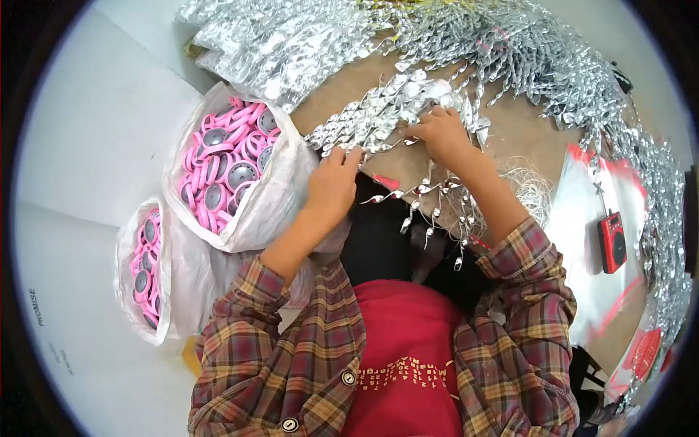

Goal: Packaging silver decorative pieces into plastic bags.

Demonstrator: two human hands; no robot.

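On the brown table (pixel 320 103) lies a bundle of shiny silver twisted foil strands (pixel 375 116). My left hand (pixel 336 176) is at the bundle's near left end, its fingers curled in and closed on the strands. Farther right, my right hand (pixel 441 137) bends over the bundle's near side, with thumb and fingers pinched on a silver strand. How many strands each hand grips is hidden by the fingers. Several loose silver spirals (pixel 435 211) on thin wires hang over the table's near edge, below my right forearm.
At left, a large white sack (pixel 284 189) holds pink rings with grey discs; a smaller white sack (pixel 166 291) holds similar ones. Silver strands (pixel 510 51) heap along the far and right edges. A wire tangle (pixel 530 193), plastic sheet (pixel 575 218) and red radio-like device (pixel 611 242) lie right.
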